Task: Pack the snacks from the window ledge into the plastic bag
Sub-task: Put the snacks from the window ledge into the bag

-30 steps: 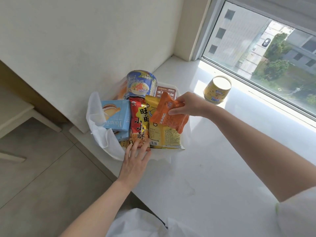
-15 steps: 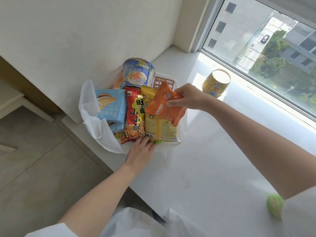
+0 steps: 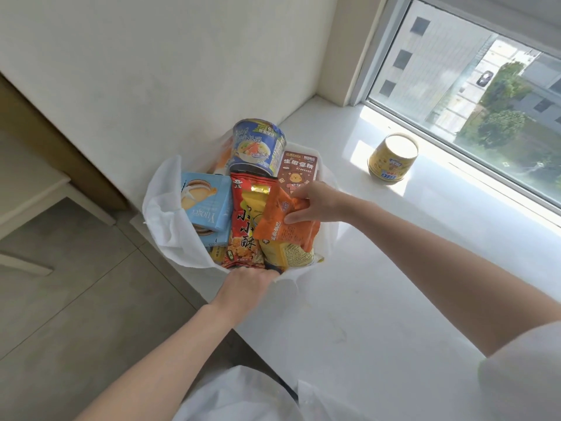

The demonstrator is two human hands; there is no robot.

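A white plastic bag [image 3: 165, 220] sits open at the ledge's left end. It holds a blue box [image 3: 209, 205], a red snack packet [image 3: 244, 232], a yellow packet [image 3: 288, 253], a blue noodle cup [image 3: 258, 145] and a brown box [image 3: 299, 168]. My right hand [image 3: 315, 202] grips an orange snack packet [image 3: 285, 226] low over the yellow packet, inside the bag's mouth. My left hand [image 3: 247, 282] grips the bag's near rim with its fingers curled over the edge. A yellow cup [image 3: 391, 161] stands alone on the ledge by the window.
The white ledge [image 3: 379, 284] runs from the wall on the left to the window pane [image 3: 485, 95] on the right. Left of the ledge the floor [image 3: 76, 299] drops away, with a low beige table [image 3: 33, 189] there.
My right hand has lowered the orange packet into the bag, onto the other packets. My left hand has drawn back from the red packet and taken hold of the bag's near rim.
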